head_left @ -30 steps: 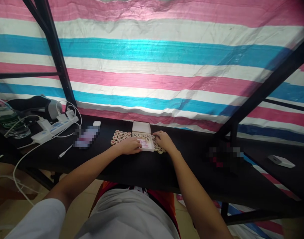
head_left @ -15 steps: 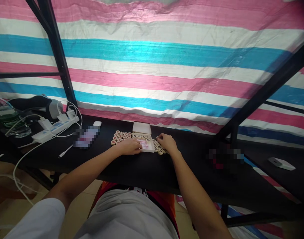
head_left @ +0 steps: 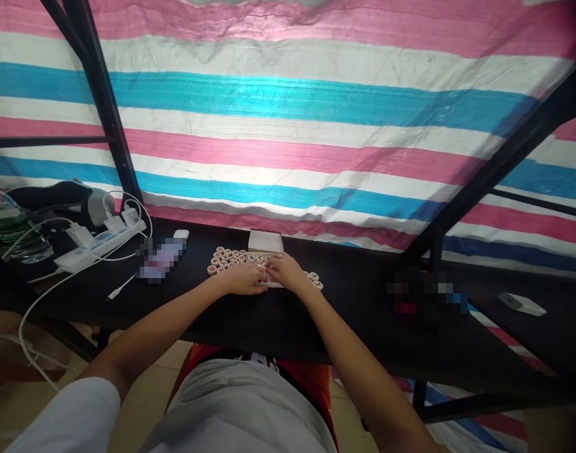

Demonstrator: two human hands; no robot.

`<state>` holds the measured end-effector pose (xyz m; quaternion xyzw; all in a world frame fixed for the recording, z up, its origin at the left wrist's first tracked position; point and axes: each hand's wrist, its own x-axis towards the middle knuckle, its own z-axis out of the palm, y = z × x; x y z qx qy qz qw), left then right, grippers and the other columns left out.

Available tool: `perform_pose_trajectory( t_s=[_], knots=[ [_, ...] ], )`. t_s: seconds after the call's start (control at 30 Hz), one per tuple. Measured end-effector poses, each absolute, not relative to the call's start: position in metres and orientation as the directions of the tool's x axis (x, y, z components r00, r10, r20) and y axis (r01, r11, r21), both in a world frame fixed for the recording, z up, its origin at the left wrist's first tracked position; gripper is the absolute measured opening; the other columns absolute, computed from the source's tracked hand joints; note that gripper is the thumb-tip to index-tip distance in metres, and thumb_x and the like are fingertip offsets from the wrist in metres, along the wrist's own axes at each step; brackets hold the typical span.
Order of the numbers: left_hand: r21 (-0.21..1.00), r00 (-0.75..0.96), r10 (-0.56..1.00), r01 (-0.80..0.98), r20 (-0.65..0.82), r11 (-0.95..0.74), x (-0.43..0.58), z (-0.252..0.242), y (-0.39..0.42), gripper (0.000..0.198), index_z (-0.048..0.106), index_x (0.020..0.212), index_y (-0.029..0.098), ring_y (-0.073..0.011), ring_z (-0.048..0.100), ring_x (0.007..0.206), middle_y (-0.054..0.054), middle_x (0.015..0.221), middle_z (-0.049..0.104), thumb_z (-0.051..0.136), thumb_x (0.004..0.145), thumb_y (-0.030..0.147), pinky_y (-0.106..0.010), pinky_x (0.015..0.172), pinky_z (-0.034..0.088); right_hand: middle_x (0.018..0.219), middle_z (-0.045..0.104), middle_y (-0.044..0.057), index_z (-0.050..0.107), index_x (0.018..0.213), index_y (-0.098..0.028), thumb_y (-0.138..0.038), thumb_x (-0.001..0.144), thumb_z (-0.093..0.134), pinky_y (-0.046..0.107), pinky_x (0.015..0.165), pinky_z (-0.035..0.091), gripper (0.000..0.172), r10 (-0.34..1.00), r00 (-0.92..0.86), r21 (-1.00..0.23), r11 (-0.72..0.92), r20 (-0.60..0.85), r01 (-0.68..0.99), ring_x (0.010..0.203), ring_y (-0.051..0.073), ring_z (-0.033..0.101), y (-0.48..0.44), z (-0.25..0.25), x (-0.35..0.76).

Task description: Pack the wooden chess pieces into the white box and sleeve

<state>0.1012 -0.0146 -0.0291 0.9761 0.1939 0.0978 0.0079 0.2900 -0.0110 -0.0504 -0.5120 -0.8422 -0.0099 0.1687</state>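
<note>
A small white box (head_left: 274, 285) lies on the dark table, its lid (head_left: 265, 241) raised at the back. Chinese chess pieces (head_left: 257, 257) line the box's far side. My left hand (head_left: 246, 279) grips the box's left edge with curled fingers. Over the box interior, my right hand (head_left: 289, 274) is closed in a pinch on a Chinese chess piece, which the fingers mostly hide. Red-marked pieces (head_left: 227, 257) stand grouped left of the box. A few dark-marked pieces (head_left: 315, 277) lie to its right, partly behind my right hand.
Left of the pieces are a blurred phone (head_left: 161, 259), a white earbud case (head_left: 180, 234) and a cable. A power strip (head_left: 99, 244) with plugs and a water bottle (head_left: 16, 229) sit farther left. Black frame posts (head_left: 106, 113) and striped sheeting (head_left: 288, 145) border the table.
My right hand has moved left from the dark-marked pieces to over the box. My left hand stays at the box's left edge. The view has shifted slightly.
</note>
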Motion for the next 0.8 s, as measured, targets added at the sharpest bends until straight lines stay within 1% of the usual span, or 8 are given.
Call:
perform_pose_trajectory(
  t_s=[0.13, 0.2, 0.27, 0.33, 0.47, 0.57, 0.67, 0.8],
  knots=[
    [0.056, 0.898, 0.407, 0.404, 0.167, -0.913, 0.1, -0.026, -0.016, 0.018, 0.068, 0.091, 0.017, -0.0179, 0.059, 0.084, -0.005, 0.086, 0.066, 0.055, 0.085, 0.029, -0.026, 0.077, 0.042, 0.1, 0.065, 0.007, 0.07, 0.09, -0.02, -0.025, 0.084, 0.054, 0.029, 0.087, 0.04, 0.018, 0.876, -0.345, -0.147, 0.411, 0.338, 0.9, 0.091, 0.019, 0.054, -0.007, -0.056, 0.299],
    [0.055, 0.901, 0.405, 0.402, 0.157, -0.914, 0.1, -0.026, -0.015, 0.017, 0.068, 0.089, 0.017, -0.0178, 0.059, 0.083, -0.005, 0.084, 0.065, 0.054, 0.085, 0.027, -0.026, 0.076, 0.041, 0.1, 0.064, 0.007, 0.071, 0.091, -0.02, -0.025, 0.084, 0.054, 0.029, 0.087, 0.04, 0.019, 0.876, -0.298, -0.204, 0.393, 0.38, 0.896, 0.093, 0.019, 0.054, -0.005, -0.055, 0.306],
    [0.048, 0.905, 0.397, 0.394, 0.153, -0.918, 0.1, -0.026, -0.014, 0.016, 0.067, 0.086, 0.017, -0.0177, 0.058, 0.082, -0.005, 0.081, 0.064, 0.052, 0.085, 0.023, -0.026, 0.076, 0.041, 0.1, 0.064, 0.007, 0.07, 0.094, -0.019, -0.023, 0.084, 0.051, 0.029, 0.088, 0.04, 0.021, 0.877, -0.245, -0.289, 0.381, 0.413, 0.878, 0.094, 0.018, 0.054, -0.005, -0.051, 0.316],
    [0.039, 0.91, 0.383, 0.382, 0.157, -0.923, 0.1, -0.027, -0.013, 0.014, 0.066, 0.083, 0.017, -0.0176, 0.058, 0.081, -0.004, 0.081, 0.064, 0.052, 0.084, 0.021, -0.026, 0.076, 0.04, 0.099, 0.064, 0.007, 0.068, 0.098, -0.018, -0.02, 0.083, 0.05, 0.029, 0.089, 0.041, 0.024, 0.891, -0.207, -0.355, 0.361, 0.404, 0.862, 0.094, 0.018, 0.056, -0.006, -0.047, 0.328],
    [0.033, 0.917, 0.363, 0.363, 0.164, -0.931, 0.1, -0.028, -0.012, 0.014, 0.065, 0.081, 0.017, -0.0177, 0.057, 0.081, -0.004, 0.081, 0.063, 0.051, 0.084, 0.021, -0.027, 0.077, 0.04, 0.099, 0.064, 0.006, 0.067, 0.101, -0.018, -0.02, 0.078, 0.055, 0.03, 0.089, 0.041, 0.026, 0.92, -0.224, -0.407, 0.348, 0.323, 0.844, 0.095, 0.019, 0.057, -0.009, -0.041, 0.35],
    [0.028, 0.921, 0.355, 0.355, 0.161, -0.934, 0.1, -0.028, -0.011, 0.015, 0.064, 0.08, 0.017, -0.0175, 0.056, 0.08, -0.004, 0.079, 0.063, 0.051, 0.084, 0.021, -0.027, 0.077, 0.04, 0.1, 0.064, 0.005, 0.068, 0.101, -0.019, -0.021, 0.077, 0.057, 0.029, 0.088, 0.042, 0.026, 0.933, -0.26, -0.418, 0.346, 0.25, 0.84, 0.094, 0.018, 0.058, -0.009, -0.042, 0.357],
    [0.022, 0.922, 0.349, 0.351, 0.169, -0.936, 0.101, -0.028, -0.011, 0.014, 0.065, 0.08, 0.017, -0.0174, 0.056, 0.08, -0.004, 0.079, 0.063, 0.051, 0.083, 0.02, -0.027, 0.078, 0.04, 0.096, 0.065, 0.005, 0.069, 0.097, -0.02, -0.026, 0.079, 0.056, 0.028, 0.086, 0.042, 0.023, 0.949, -0.26, -0.402, 0.311, 0.177, 0.862, 0.089, 0.018, 0.059, -0.007, -0.045, 0.356],
    [0.024, 0.921, 0.35, 0.351, 0.173, -0.936, 0.1, -0.028, -0.011, 0.014, 0.065, 0.079, 0.017, -0.0173, 0.056, 0.079, -0.004, 0.079, 0.063, 0.052, 0.083, 0.021, -0.027, 0.076, 0.04, 0.094, 0.066, 0.006, 0.07, 0.094, -0.019, -0.032, 0.084, 0.051, 0.026, 0.083, 0.041, 0.024, 0.964, -0.189, -0.352, 0.246, 0.189, 0.903, 0.089, 0.018, 0.059, -0.005, -0.048, 0.354]
  ],
)
